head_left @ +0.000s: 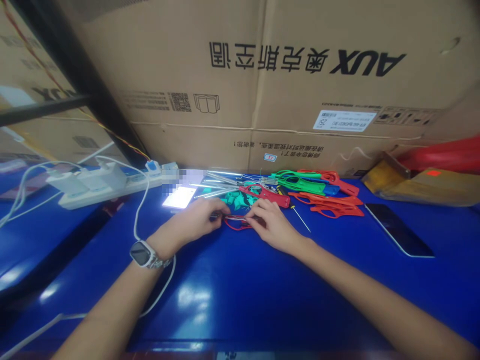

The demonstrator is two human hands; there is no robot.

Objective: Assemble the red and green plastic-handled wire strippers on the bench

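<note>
My left hand [208, 216] and my right hand [270, 223] meet over the blue table, fingers closed on opposite ends of a red plastic piece [237, 226]. It has a looped outline, and a thin silvery strip shows along its top between my fingertips. Just beyond my hands lies a heap of small teal plastic parts [240, 200]. A red plastic shell [268, 196] rests against that heap. Beside my right hand is a thin screwdriver [301, 218] with a dark and yellow handle. My fingers cover much of the held piece.
Silvery rods [221, 181], green shells [300, 182] and orange shells [333, 205] lie farther back. A dark phone [399, 230] is at right, a lit phone [180, 196] at left. A power strip [101, 190] trails a white cable [140, 210]. Behind stands a large carton [285, 100].
</note>
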